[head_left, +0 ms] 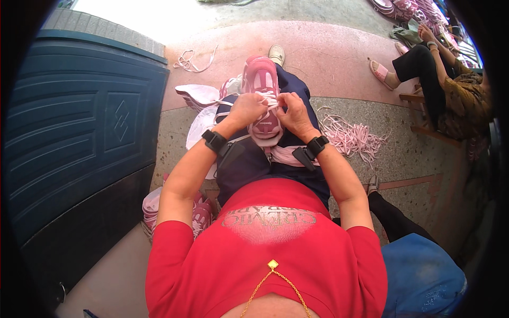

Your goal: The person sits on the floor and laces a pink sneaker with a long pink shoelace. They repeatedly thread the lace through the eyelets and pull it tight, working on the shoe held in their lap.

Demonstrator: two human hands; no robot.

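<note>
A pink sneaker rests on my lap, its length pointing away from me. White shoelace crosses the middle of its upper. My left hand is at the left side of the lacing, fingers pinched on the lace. From the other side my right hand pinches the lace between thumb and forefinger, with the remaining fingers curled. The fingertips of both hands are close together over the shoe. Small lace ends between them are hard to make out.
A heap of pale pink laces lies on the floor to the right; a loose lace lies far left. More shoes stand beside my left elbow. A blue door borders the left. Another person sits at far right.
</note>
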